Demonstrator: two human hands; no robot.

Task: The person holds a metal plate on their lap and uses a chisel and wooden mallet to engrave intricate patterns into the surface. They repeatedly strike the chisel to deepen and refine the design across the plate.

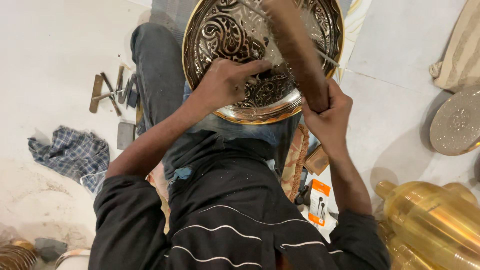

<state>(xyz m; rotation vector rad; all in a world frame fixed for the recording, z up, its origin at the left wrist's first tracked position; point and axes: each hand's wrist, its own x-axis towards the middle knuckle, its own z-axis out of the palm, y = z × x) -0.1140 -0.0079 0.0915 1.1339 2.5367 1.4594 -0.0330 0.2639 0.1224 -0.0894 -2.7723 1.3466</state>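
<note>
A large round engraved brass tray point(230, 35) with scrolled patterns rests on my lap, tilted toward me. My left hand point(225, 82) presses on its lower part, fingers pinched on a thin metal chisel point(327, 59) that crosses the tray. My right hand point(327, 112) grips the handle end of a brown wooden mallet point(295, 45), which is raised over the tray and blurred. I sit on the floor in jeans and a black striped top.
Several small metal tools point(112, 92) lie on the pale floor at left, near a checked cloth point(72, 152). A brass disc point(457, 122) lies at right and golden brass vessels point(435, 220) stand at lower right. An orange-and-white packet point(319, 202) lies by my right side.
</note>
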